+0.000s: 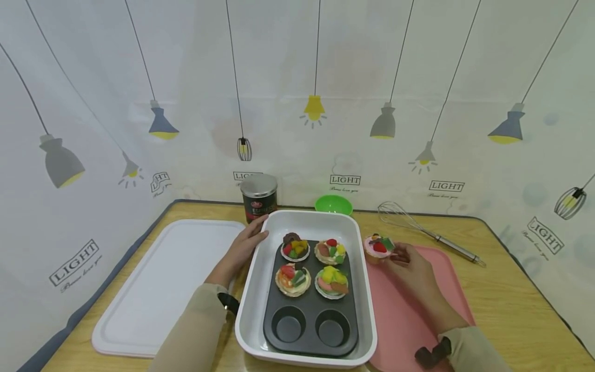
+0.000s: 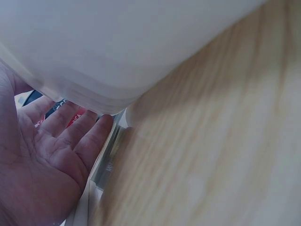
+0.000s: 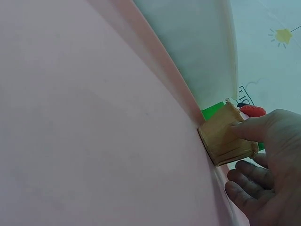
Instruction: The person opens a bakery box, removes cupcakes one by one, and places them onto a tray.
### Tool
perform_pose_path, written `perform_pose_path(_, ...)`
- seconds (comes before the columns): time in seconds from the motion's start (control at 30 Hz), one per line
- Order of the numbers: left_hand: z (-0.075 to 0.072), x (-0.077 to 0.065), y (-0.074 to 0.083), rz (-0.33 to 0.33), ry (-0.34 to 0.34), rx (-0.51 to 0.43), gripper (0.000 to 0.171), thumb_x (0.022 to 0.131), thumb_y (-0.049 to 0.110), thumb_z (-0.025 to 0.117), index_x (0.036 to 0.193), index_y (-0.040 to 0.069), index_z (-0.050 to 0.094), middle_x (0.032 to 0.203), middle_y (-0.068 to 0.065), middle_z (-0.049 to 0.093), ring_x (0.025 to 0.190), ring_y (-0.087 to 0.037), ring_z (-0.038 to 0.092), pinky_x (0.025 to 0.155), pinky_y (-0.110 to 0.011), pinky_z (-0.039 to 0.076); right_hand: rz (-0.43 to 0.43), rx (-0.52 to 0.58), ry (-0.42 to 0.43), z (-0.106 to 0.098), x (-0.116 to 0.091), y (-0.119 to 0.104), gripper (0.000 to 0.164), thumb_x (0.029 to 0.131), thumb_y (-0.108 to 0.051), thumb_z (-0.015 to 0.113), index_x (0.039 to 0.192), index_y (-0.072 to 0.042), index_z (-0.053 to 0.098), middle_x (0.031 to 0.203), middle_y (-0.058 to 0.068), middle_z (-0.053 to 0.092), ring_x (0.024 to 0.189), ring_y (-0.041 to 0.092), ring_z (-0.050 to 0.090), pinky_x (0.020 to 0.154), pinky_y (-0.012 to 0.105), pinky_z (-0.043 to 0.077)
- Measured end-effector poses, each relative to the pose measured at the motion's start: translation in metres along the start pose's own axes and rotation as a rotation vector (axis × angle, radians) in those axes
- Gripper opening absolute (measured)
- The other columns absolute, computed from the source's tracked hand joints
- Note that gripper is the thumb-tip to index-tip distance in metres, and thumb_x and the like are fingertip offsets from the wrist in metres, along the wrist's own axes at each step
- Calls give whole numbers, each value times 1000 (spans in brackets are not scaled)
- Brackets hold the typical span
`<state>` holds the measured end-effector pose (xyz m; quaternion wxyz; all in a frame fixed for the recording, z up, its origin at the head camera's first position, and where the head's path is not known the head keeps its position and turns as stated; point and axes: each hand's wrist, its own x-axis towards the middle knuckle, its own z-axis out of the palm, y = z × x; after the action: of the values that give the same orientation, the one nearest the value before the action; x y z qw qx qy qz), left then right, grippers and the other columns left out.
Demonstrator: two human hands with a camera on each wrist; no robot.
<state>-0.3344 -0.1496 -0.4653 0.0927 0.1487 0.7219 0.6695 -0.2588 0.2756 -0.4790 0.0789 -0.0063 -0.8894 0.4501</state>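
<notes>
My right hand (image 1: 411, 268) pinches a pink-topped cupcake (image 1: 378, 247) with a red strawberry piece and green bits on it, at the right side of the white tray (image 1: 251, 315). In the right wrist view the thumb lies against its tan, upright-sided case (image 3: 225, 134), close by the pink board's edge. My left hand (image 1: 244, 245) touches the tray's far left rim, its fingers extended along the outer wall in the left wrist view. Inside the tray lies a dark muffin tin (image 1: 310, 338). Several decorated cupcakes sit in its back cups; the two front cups show dark bottoms.
A pink board (image 1: 395, 320) lies to the right, a white board (image 1: 158, 279) to the left. Behind the tray stand a dark can (image 1: 258, 199) with a silver lid and a green bowl (image 1: 333, 205). A whisk (image 1: 432, 235) lies at the back right. Patterned cloth walls (image 1: 288, 67) enclose the wooden table.
</notes>
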Motion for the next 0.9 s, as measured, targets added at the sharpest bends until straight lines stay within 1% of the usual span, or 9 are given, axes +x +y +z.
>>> perform_pose_path(0.13,-4,5,-11,9,21,18,58,107,18,50,160,10,27,163,-16,25,146,-34,31,114,-53,31,-9,2,-2,0,1,-1,73,94,-40,71,146,3,43,133,28,58,120,40,60,99,48,49)
perform_pose_path(0.3,-6,7,-14,13,40,39,58,106,22,52,158,13,31,163,-13,28,146,-32,33,114,-52,32,-8,-11,-10,0,3,-3,73,94,-42,69,147,1,42,135,26,57,121,40,59,100,50,49)
perform_pose_path(0.43,-7,8,-13,13,42,32,57,106,21,52,158,13,32,163,-12,29,145,-31,33,113,-51,33,-20,-30,-5,-1,3,-4,73,94,-42,69,148,-1,41,138,26,55,123,42,57,100,53,48)
perform_pose_path(0.57,-6,9,-13,16,42,25,56,106,20,51,158,13,32,163,-13,29,145,-31,34,113,-51,34,-48,-45,-1,-3,2,-5,75,93,-44,71,148,-3,41,145,27,49,131,45,48,104,58,42)
perform_pose_path(0.7,-4,8,-15,10,44,41,56,106,19,50,158,13,31,162,-14,29,145,-33,34,113,-52,33,-73,-20,-8,-9,-4,-15,74,93,-49,68,153,-14,41,155,21,39,140,47,35,104,68,34)
perform_pose_path(0.77,-3,7,-17,-5,51,47,56,106,20,51,158,15,32,162,-13,30,145,-32,35,113,-51,34,-119,-14,-10,-11,-8,-26,67,94,-49,66,152,-23,44,157,15,39,141,44,34,101,70,35)
perform_pose_path(0.8,-3,7,-17,-11,56,51,56,106,21,51,158,16,32,162,-12,30,144,-31,35,113,-50,34,-161,-11,-17,-13,-10,-33,63,95,-47,66,150,-25,47,156,11,41,141,42,35,101,70,35)
perform_pose_path(0.87,-3,7,-17,-10,56,54,56,106,22,52,158,16,33,162,-12,30,144,-31,35,113,-51,34,-305,20,-63,-13,-14,-48,52,97,-37,68,146,-25,53,152,7,47,138,38,42,99,67,40)
perform_pose_path(0.9,-2,7,-16,-4,53,54,56,106,22,52,158,16,32,162,-12,30,144,-31,35,113,-51,34,-396,23,-99,-13,-16,-56,48,97,-30,69,143,-24,56,148,5,51,135,35,45,99,64,42)
